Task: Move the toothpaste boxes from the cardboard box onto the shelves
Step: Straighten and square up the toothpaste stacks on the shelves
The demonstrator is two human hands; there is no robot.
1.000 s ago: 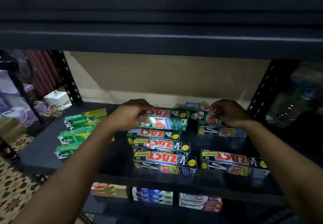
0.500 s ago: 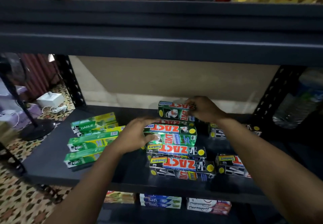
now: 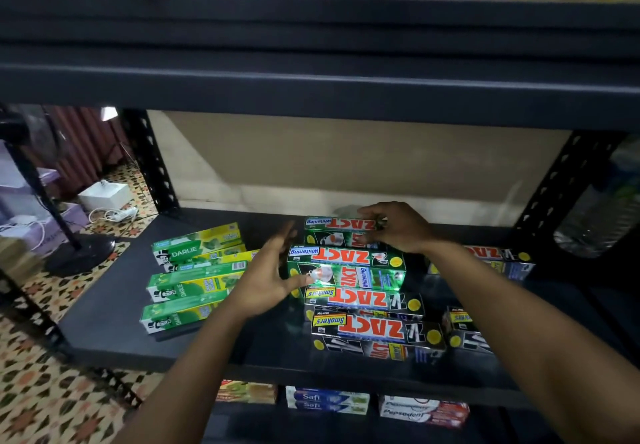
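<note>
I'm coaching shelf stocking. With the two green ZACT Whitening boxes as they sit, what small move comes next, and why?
Probably press the left hand to the front Whitening box, steadying it: that hand is open at its left end, while the right hand grips the rear Whitening box.

Dark metal shelf [image 3: 114, 325], green Darlie boxes [image 3: 197, 247] at L, Zact boxes [image 3: 367, 305] stacked ctr & R

Green Zact boxes [image 3: 346, 267], seemingly black shelf [image 3: 114, 332]
</note>
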